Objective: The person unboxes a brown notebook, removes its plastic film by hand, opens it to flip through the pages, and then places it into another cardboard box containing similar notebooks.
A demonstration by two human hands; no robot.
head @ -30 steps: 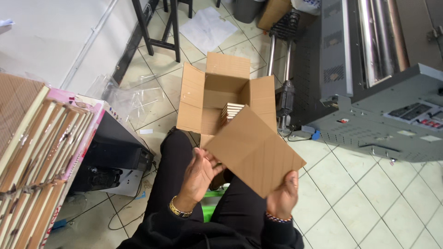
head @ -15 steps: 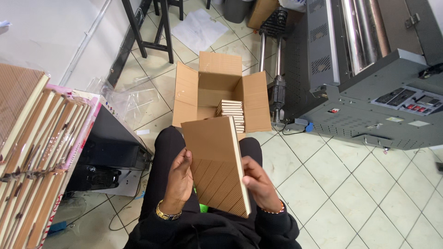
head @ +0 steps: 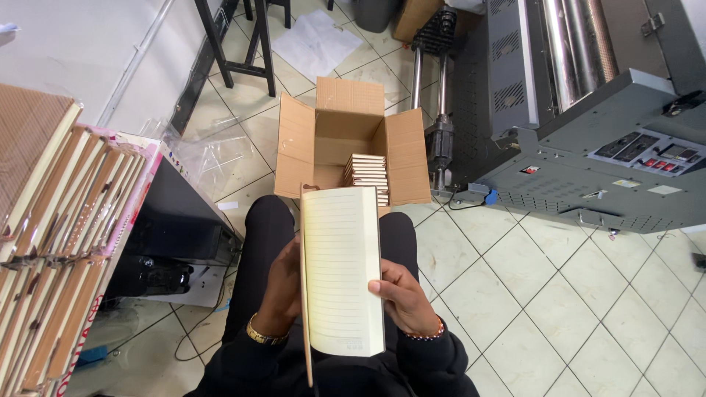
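Observation:
I hold a brown-covered notebook (head: 342, 268) over my lap, opened to a cream lined page. My left hand (head: 283, 290) supports the raised cover from behind on the left. My right hand (head: 401, 298) grips the right edge of the pages, thumb on the paper. Just beyond my knees an open cardboard box (head: 334, 136) sits on the tiled floor with a stack of like notebooks (head: 366, 173) inside at its right.
A row of brown notebooks (head: 55, 235) stands on edge along a pink-edged surface at my left. A black case (head: 176, 228) sits beside my left leg. A grey roller machine with a control panel (head: 588, 110) fills the right. Black stool legs (head: 235, 44) stand further back.
The notebook went from a closed cover held flat and tilted, to upright, and now lies opened on a lined page. My hands shifted to its edges.

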